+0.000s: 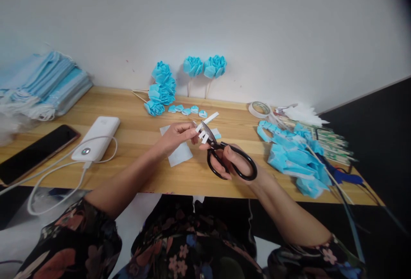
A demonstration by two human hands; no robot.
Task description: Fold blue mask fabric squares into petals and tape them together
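Black-handled scissors (244, 155) are in my right hand (236, 165), its fingers through the loops. Their blades point up and left, toward my left hand (181, 135). Between thumb and fingers that hand pinches thin white strips (203, 133), which lie against the blades; one longer strip sticks out to the upper right. Whether the strips are paper or tape I cannot tell. On the table below are a pale white sheet (180, 155) and a small blue-and-white piece (217, 135), partly hidden by my hands. Several folded blue petals (186, 111) lie in a row just beyond.
Blue flowers on sticks (162, 88) lean against the wall. At left are stacked face masks (48, 82), a phone (38, 152) and a cabled white power bank (98, 138). Rightward lie a tape roll (260, 110), crumpled blue material (295, 159) and packaged sticks (334, 144).
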